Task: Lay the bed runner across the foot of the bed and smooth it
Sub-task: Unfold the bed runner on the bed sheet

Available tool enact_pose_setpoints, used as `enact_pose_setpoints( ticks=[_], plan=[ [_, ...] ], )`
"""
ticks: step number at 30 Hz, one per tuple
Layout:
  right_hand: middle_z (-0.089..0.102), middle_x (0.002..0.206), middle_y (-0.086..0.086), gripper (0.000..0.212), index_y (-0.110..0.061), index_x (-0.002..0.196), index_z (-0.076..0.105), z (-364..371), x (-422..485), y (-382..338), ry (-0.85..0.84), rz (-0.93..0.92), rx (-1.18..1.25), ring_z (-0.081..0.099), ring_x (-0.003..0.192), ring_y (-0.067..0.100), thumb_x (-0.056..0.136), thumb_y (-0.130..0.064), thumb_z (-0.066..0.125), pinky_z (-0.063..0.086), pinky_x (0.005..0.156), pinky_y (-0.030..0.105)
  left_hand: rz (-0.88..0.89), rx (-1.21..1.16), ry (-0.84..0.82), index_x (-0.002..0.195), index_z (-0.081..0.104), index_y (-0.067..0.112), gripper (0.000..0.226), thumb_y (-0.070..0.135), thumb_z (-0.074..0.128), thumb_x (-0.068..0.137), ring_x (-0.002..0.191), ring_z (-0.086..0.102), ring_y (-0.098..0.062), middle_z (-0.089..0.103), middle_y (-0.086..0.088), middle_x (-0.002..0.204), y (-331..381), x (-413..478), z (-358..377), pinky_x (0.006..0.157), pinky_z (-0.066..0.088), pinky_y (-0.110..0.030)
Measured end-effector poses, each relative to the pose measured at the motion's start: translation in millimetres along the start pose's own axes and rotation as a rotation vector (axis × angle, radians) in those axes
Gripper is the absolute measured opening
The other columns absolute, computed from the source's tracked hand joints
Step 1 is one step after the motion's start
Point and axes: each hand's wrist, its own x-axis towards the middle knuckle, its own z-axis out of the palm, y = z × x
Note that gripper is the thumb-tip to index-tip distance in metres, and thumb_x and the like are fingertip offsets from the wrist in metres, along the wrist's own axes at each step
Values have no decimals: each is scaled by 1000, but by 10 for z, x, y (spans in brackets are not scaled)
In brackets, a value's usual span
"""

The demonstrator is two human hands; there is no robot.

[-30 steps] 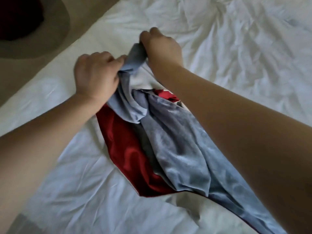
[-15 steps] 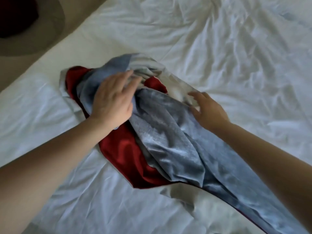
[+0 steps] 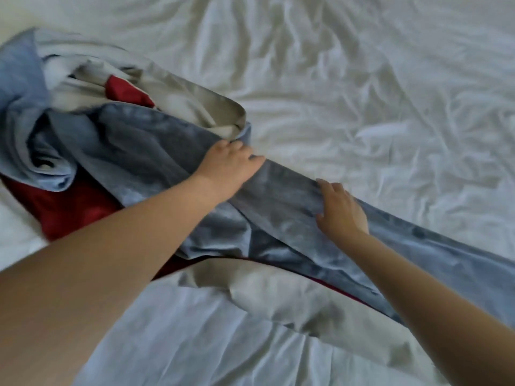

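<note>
bed runner (image 3: 139, 151) lies bunched; left hand (image 3: 228, 165) and right hand (image 3: 341, 211) press it flat-fingered.

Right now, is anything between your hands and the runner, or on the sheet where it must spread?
Nothing visible. The left hand and right hand rest directly on the runner; the white sheet around it shows only wrinkles.

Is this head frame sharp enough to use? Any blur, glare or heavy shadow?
Head view: motion blur smears the bunched end of the bed runner at upper left and softens the left hand; the right hand is sharper; soft, even light, no glare on the white sheet; only a faint shadow under the runner's near edge.
</note>
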Motion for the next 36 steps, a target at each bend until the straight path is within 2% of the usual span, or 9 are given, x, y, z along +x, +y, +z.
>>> enact_pose_setpoints(
  ticks=[3,6,9,13,19,22,25,32,36],
  plan=[
    [45,128,5,58,-22,136,37,108,38,114,-11,-5,-7,48,115,28,85,-15,64,47,79,38,-34,78,-20,115,58,18,34,7,62,83,98,57,-29,63,-6,105,42,191,-14,73,43,-37],
    [52,113,5,39,-23,120,48,108,194,206,41,-34,30,53,102,28,85,-10,59,41,66,34,-185,-77,64,101,68,21,25,3,62,83,86,59,-30,65,-8,90,80,299,-11,63,39,-33],
    [60,99,8,21,-19,103,56,-29,314,308,136,-45,52,57,81,30,87,-7,50,41,63,33,-303,-185,243,98,67,12,30,-7,58,77,86,57,-32,64,-11,92,134,302,-83,63,43,-36],
    [59,105,6,23,-19,105,57,-142,175,375,247,-46,265,60,80,27,88,-7,47,53,68,39,-199,-297,437,109,62,9,36,-7,53,78,88,56,-31,60,-10,102,557,49,-148,66,51,-46],
    [64,100,4,17,-22,103,61,1,-579,352,71,-466,287,63,83,31,92,-23,48,51,65,37,76,-411,190,85,68,23,31,36,41,81,66,64,-23,66,2,75,1316,-712,97,51,52,-34],
    [62,109,0,23,-26,110,58,220,-826,332,-103,-469,193,61,95,27,92,-35,47,52,74,37,63,-396,5,80,68,24,30,49,50,78,66,67,-18,68,6,74,1406,-943,292,51,51,-26],
    [63,109,2,27,-25,108,58,478,-938,349,-223,-424,148,60,95,26,94,-44,44,48,73,33,30,-391,-134,97,62,25,31,51,50,85,84,64,-17,64,7,93,1395,-1005,429,64,48,-28],
    [64,108,1,23,-25,109,59,812,-1222,310,-94,-254,257,61,96,25,93,-38,49,43,68,30,135,-327,-24,92,61,23,22,40,47,91,81,62,-17,61,5,91,1420,-1119,448,60,42,-30],
    [64,102,0,21,-21,103,62,919,-1573,195,63,-217,254,58,93,21,94,-33,48,45,70,32,219,-305,44,65,65,17,14,23,74,75,49,59,-22,61,1,61,1520,-1408,426,40,44,-27]
  ],
)
